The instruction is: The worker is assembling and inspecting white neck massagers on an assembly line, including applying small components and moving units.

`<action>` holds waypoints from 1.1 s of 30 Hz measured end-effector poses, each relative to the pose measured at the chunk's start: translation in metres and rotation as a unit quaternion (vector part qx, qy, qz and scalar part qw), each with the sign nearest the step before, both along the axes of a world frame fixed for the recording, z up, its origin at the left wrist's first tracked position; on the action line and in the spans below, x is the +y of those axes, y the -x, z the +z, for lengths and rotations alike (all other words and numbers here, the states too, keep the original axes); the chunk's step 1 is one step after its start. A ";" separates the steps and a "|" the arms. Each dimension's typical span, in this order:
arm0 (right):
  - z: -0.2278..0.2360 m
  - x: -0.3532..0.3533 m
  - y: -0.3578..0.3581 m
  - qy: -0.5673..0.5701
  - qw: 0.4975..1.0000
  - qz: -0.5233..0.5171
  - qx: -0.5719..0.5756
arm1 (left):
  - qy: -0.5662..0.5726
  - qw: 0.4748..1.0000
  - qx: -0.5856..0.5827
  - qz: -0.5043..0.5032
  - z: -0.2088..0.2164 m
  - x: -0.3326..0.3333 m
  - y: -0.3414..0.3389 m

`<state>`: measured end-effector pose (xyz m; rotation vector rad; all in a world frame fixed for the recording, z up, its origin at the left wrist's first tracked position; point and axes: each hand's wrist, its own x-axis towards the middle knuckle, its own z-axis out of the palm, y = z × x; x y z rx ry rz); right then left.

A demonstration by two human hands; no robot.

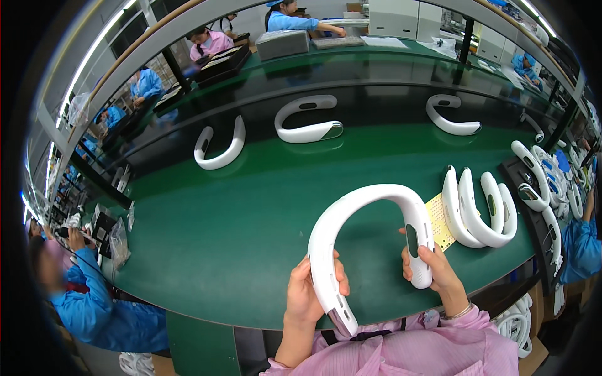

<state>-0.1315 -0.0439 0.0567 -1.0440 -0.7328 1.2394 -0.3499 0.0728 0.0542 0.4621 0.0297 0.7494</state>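
I hold a white U-shaped neck fan point(360, 199) up over the near edge of the green table, its curve away from me and its two ends toward me. My left hand point(306, 293) is closed around the left arm, above a grey section at that end. My right hand point(434, 266) grips the right arm, the thumb beside a dark oval panel on it. Just right of my right hand, white neck fans point(461, 219) stand close together on the table. A yellow printed sheet point(439, 222) lies partly under them.
Further white neck fans point(219, 161) point(307, 133) point(453, 127) lie along the dark far strip of the green table point(207, 244). A black tray point(525, 182) of white parts lines the right side. Co-workers in blue sit at left point(94, 307) and right point(580, 250).
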 end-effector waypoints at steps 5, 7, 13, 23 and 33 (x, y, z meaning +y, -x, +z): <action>-0.001 0.000 -0.006 -0.004 1.000 -0.004 0.002 | -0.004 1.000 0.027 -0.009 0.006 0.001 -0.007; -0.001 0.001 -0.007 -0.012 1.000 0.002 0.006 | -0.017 0.999 0.039 -0.009 0.008 0.000 -0.008; -0.005 0.001 -0.007 0.001 0.999 0.020 0.033 | -0.044 0.995 0.084 0.025 0.010 -0.004 -0.009; -0.008 0.004 -0.007 -0.012 0.991 0.064 0.114 | -0.136 0.978 0.149 0.047 0.053 -0.017 -0.016; -0.008 0.020 0.005 0.068 0.990 0.013 0.126 | -0.133 0.964 0.209 0.097 0.089 -0.022 -0.035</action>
